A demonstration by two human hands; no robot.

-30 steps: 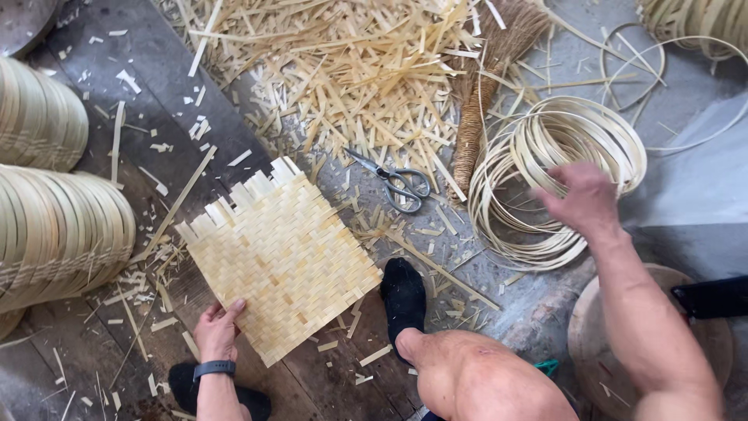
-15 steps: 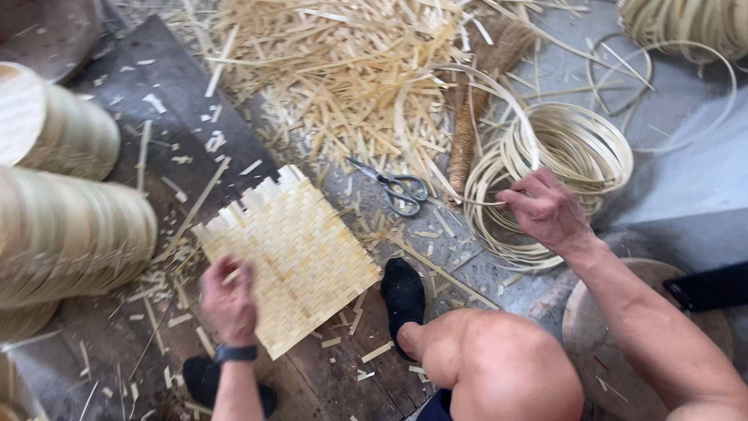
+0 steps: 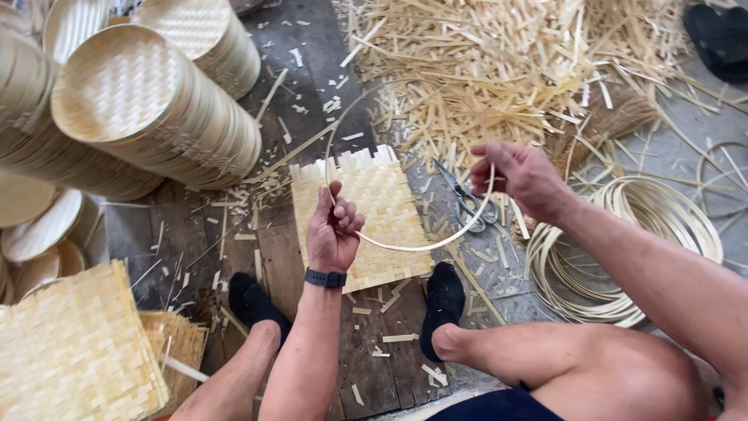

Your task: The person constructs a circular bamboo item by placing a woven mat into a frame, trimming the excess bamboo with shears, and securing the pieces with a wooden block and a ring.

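A thin bamboo hoop [image 3: 405, 247] is held up above a square woven bamboo mat [image 3: 370, 214] on the floor. My left hand [image 3: 333, 228], with a dark band on the wrist, grips the hoop's left side. My right hand [image 3: 520, 178] grips its right side. The hoop hangs between both hands, over the mat and a pair of scissors [image 3: 466, 203]. My feet in black socks [image 3: 444, 300] rest on the boards just below the mat.
Stacks of round woven trays [image 3: 156, 109] stand at the left. A pile of square woven mats [image 3: 74, 351] lies at the lower left. A coil of bamboo hoops [image 3: 623, 257] lies at the right, loose bamboo strips [image 3: 499, 70] behind, and a black shoe [image 3: 721, 39] at the top right.
My right hand has lifted a hoop from the coil and brought it left over the mat. My left hand has risen from the mat and taken hold of the hoop. The camera has shifted left.
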